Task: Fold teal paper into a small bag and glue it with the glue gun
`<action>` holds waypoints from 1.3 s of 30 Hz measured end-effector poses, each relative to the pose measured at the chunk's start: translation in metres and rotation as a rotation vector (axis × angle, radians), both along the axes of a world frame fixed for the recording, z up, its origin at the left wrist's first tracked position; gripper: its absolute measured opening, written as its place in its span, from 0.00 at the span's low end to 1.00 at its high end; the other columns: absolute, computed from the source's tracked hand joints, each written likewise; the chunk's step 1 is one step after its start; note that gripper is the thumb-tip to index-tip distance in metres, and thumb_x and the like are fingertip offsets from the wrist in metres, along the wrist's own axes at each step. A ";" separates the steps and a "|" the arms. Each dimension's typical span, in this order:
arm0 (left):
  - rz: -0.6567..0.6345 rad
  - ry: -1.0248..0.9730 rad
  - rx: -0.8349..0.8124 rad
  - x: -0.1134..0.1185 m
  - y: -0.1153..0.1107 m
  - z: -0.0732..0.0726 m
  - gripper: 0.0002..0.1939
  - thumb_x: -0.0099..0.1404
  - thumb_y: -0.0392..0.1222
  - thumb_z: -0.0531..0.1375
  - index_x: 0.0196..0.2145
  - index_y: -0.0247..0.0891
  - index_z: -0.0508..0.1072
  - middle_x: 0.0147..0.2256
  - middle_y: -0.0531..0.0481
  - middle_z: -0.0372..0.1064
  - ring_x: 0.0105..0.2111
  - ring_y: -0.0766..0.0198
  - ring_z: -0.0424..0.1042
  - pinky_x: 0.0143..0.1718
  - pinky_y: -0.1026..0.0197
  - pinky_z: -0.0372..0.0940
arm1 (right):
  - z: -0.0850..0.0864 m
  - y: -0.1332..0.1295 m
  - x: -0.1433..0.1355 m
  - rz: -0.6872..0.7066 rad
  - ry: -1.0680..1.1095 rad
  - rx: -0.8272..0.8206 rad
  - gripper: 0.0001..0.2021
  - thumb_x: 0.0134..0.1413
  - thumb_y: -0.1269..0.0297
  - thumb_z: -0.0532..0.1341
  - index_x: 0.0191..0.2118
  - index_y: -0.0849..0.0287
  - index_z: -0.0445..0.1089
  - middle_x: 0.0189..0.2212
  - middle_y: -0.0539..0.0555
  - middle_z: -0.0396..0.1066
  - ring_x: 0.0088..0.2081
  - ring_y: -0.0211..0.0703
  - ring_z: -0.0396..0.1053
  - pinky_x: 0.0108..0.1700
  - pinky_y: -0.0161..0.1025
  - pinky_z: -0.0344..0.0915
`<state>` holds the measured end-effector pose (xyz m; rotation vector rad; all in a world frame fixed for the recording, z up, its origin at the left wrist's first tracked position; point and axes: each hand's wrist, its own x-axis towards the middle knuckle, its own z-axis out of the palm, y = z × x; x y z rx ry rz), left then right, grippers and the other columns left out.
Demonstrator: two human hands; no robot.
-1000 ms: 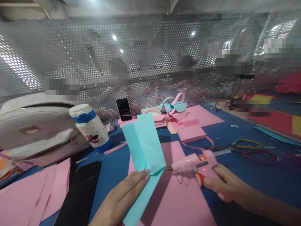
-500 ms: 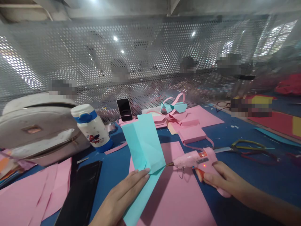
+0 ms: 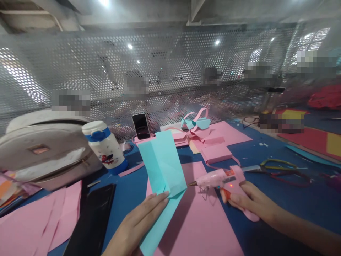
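Note:
Folded light-blue paper [image 3: 170, 167] stands up in the middle of the view, held at its lower fold by my left hand [image 3: 141, 217], whose fingers lie across it. My right hand [image 3: 253, 202] is wrapped round the handle of a pink hot glue gun [image 3: 215, 179], a finger on its orange trigger. A small red light glows on the gun's side. Its nozzle points left and is close to the right edge of the blue paper; whether they touch I cannot tell. Beneath both lies a pink sheet [image 3: 199, 220] on the blue table.
At left stand a grey backpack [image 3: 45, 149] and a white-and-blue bottle [image 3: 105, 147]; a black flat case [image 3: 90, 217] lies beside pink sheets [image 3: 34, 220]. Behind are a phone [image 3: 141, 126] and pink paper pieces [image 3: 215, 153]. Scissors [image 3: 279, 167] lie right. A perforated metal screen [image 3: 165, 64] closes the back.
The view has shifted slightly. The glue gun and the blue paper keep nearly the same places in my hands.

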<state>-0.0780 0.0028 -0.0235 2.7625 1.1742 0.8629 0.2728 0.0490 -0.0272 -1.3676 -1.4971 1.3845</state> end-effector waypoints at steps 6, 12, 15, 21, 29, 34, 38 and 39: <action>-0.001 0.051 -0.005 -0.003 0.001 0.001 0.23 0.78 0.43 0.45 0.67 0.44 0.56 0.63 0.48 0.63 0.63 0.61 0.63 0.66 0.58 0.52 | 0.003 0.005 0.003 0.101 -0.052 -0.025 0.30 0.44 0.33 0.63 0.34 0.60 0.70 0.25 0.49 0.61 0.26 0.39 0.62 0.24 0.34 0.59; -0.018 0.004 0.012 -0.002 0.001 0.003 0.23 0.78 0.46 0.43 0.67 0.45 0.57 0.62 0.48 0.64 0.62 0.62 0.64 0.66 0.58 0.53 | -0.005 0.012 0.005 0.210 0.098 0.113 0.27 0.53 0.37 0.61 0.32 0.61 0.69 0.20 0.45 0.57 0.22 0.34 0.55 0.24 0.32 0.53; -0.035 -0.013 0.014 -0.001 0.002 0.003 0.23 0.78 0.45 0.45 0.67 0.46 0.56 0.63 0.49 0.64 0.62 0.62 0.63 0.66 0.59 0.52 | 0.004 0.021 0.005 0.236 0.133 0.231 0.26 0.58 0.38 0.57 0.30 0.62 0.69 0.18 0.45 0.54 0.21 0.34 0.52 0.24 0.33 0.51; -0.041 -0.060 0.009 0.001 0.001 0.005 0.24 0.77 0.48 0.46 0.67 0.47 0.56 0.63 0.49 0.63 0.63 0.59 0.62 0.65 0.57 0.55 | 0.038 0.025 0.014 0.108 -0.052 0.381 0.25 0.56 0.40 0.57 0.26 0.60 0.69 0.17 0.45 0.55 0.20 0.35 0.54 0.24 0.34 0.53; -0.025 -0.059 0.014 0.000 0.000 0.004 0.23 0.77 0.45 0.48 0.67 0.48 0.56 0.63 0.48 0.64 0.63 0.57 0.61 0.64 0.55 0.56 | 0.038 0.006 0.070 -0.046 -0.504 0.335 0.21 0.51 0.45 0.60 0.29 0.61 0.73 0.19 0.51 0.65 0.22 0.42 0.62 0.24 0.37 0.59; -0.031 -0.033 0.013 -0.001 0.001 0.003 0.24 0.77 0.43 0.47 0.68 0.48 0.54 0.63 0.47 0.62 0.63 0.57 0.61 0.65 0.53 0.55 | 0.018 -0.004 0.114 -0.149 -0.587 0.243 0.22 0.48 0.44 0.60 0.35 0.59 0.76 0.20 0.53 0.68 0.21 0.46 0.65 0.23 0.39 0.61; -0.039 -0.027 0.004 -0.002 0.001 0.004 0.25 0.76 0.44 0.48 0.68 0.47 0.53 0.64 0.45 0.62 0.64 0.55 0.59 0.65 0.52 0.55 | 0.007 -0.011 0.128 -0.152 -0.522 0.207 0.18 0.46 0.46 0.62 0.32 0.57 0.77 0.18 0.53 0.66 0.19 0.44 0.63 0.21 0.39 0.59; -0.039 -0.028 0.006 -0.002 0.001 0.004 0.25 0.76 0.44 0.48 0.68 0.47 0.54 0.63 0.45 0.62 0.64 0.55 0.59 0.64 0.52 0.55 | 0.006 -0.013 0.127 -0.155 -0.505 0.223 0.17 0.48 0.48 0.63 0.32 0.57 0.78 0.16 0.52 0.65 0.18 0.43 0.61 0.21 0.39 0.58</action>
